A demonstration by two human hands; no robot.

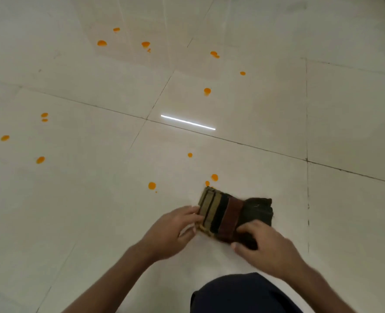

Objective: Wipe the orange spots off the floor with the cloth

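Cloth (230, 216) on floor (345, 109), spots (152, 185) ahead, seemingly touching none.

Head view, facing down – floor (277, 98) close below

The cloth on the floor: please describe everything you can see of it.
The cloth is folded into a thick pad, lying flat on the pale tiled floor. It looks woven, with tan, black and reddish-brown stripes and a dark green end. The left hand grips its tan edge; the right hand presses its near corner. Orange spots lie just beyond it.
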